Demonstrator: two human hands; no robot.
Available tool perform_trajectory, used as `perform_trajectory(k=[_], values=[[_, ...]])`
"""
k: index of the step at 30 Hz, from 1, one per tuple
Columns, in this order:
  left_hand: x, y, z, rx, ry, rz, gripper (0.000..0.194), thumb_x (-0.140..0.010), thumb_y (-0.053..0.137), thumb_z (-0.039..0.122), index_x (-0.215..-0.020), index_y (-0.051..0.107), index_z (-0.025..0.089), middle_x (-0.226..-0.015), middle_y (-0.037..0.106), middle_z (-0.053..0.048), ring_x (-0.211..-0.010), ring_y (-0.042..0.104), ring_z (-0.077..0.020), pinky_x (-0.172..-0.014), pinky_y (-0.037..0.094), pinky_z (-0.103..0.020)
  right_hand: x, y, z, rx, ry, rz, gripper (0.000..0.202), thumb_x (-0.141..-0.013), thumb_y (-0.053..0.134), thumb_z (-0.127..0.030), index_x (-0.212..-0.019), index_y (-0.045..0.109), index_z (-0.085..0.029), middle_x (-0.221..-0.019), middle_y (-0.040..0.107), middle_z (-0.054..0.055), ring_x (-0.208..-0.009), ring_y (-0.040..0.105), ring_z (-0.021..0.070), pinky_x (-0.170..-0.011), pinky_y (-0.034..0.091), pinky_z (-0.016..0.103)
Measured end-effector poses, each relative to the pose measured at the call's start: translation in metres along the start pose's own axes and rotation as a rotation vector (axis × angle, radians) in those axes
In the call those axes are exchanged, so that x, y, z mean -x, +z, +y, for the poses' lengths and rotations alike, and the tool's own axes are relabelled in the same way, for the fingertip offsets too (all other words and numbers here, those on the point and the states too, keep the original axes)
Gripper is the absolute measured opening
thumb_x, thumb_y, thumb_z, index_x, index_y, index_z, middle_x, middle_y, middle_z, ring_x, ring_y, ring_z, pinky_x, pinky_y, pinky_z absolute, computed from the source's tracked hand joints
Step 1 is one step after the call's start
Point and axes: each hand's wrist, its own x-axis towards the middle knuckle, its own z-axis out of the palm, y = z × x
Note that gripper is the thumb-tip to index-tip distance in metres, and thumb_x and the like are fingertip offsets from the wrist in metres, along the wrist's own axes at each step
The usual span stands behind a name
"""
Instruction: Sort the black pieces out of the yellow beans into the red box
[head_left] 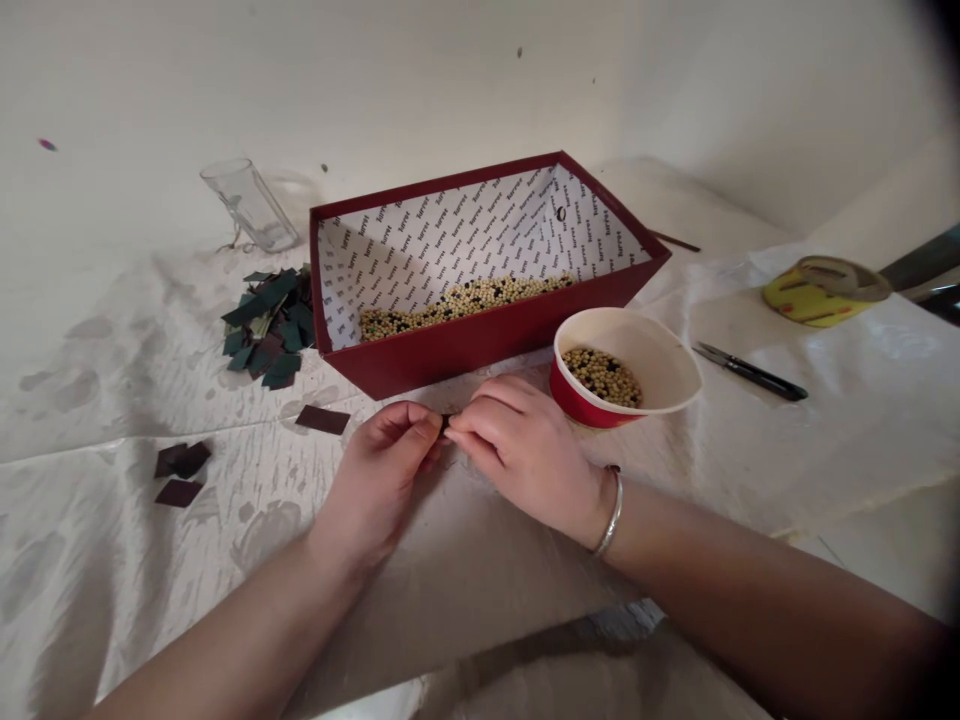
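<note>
My left hand and my right hand meet over the table in front of the red box. Both pinch a small dark piece between thumbs and fingertips; most of it is hidden, so its kind is unclear. Left of my left hand lies a flat dark brown strip. The dark red box has a white printed lining and holds many small yellowish and black beads. Just beyond my right hand, a red and white paper bowl contains similar beads.
A pile of dark green and brown pieces lies left of the box, near a tilted clear glass. Several brown pieces rest at left. On the right are a black pointed tool and a yellow tape roll.
</note>
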Motion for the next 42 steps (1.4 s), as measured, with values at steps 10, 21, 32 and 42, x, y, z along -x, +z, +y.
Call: perform_trajectory(k=[10, 21, 32, 42], values=[[-0.003, -0.002, 0.002, 0.076, -0.019, 0.134, 0.022, -0.071, 0.074, 0.034, -0.066, 0.06, 0.017, -0.062, 0.059, 0.001, -0.057, 0.046, -0.0096, -0.055, 0.035, -0.021, 0.003, -0.028, -0.005, -0.074, -0.002, 0.379, 0.009, -0.089, 0.058, -0.015, -0.089, 0.06, -0.023, -0.082, 0.062, 0.001, -0.081, 0.059, 0.0167, -0.076, 0.049, 0.034], [-0.008, -0.005, -0.005, 0.129, 0.016, 0.185, 0.022, -0.071, 0.076, 0.033, -0.068, 0.062, 0.017, -0.063, 0.057, 0.003, -0.06, 0.047, -0.0092, -0.055, 0.036, -0.02, 0.002, -0.049, 0.009, 0.213, 0.108, 0.764, 0.024, -0.082, 0.059, -0.011, -0.103, 0.057, -0.023, -0.097, 0.059, 0.004, -0.098, 0.057, 0.0219, -0.086, 0.047, 0.04], [-0.006, -0.004, -0.004, 0.134, 0.017, 0.191, 0.017, -0.072, 0.075, 0.03, -0.07, 0.063, 0.017, -0.066, 0.061, 0.002, -0.062, 0.05, -0.0093, -0.057, 0.038, -0.02, 0.007, -0.008, 0.0, 0.126, 0.234, -0.427, 0.005, -0.086, 0.064, -0.018, -0.09, 0.06, -0.018, -0.096, 0.062, 0.006, -0.096, 0.057, 0.0229, -0.082, 0.046, 0.036], [-0.005, -0.003, -0.002, 0.046, 0.021, 0.147, 0.02, -0.075, 0.071, 0.031, -0.067, 0.06, 0.017, -0.062, 0.057, 0.002, -0.059, 0.046, -0.0095, -0.056, 0.036, -0.022, 0.007, -0.011, -0.005, -0.06, 0.114, -0.031, 0.012, -0.094, 0.055, -0.018, -0.084, 0.06, -0.018, -0.085, 0.06, 0.003, -0.085, 0.055, 0.0166, -0.077, 0.045, 0.031]])
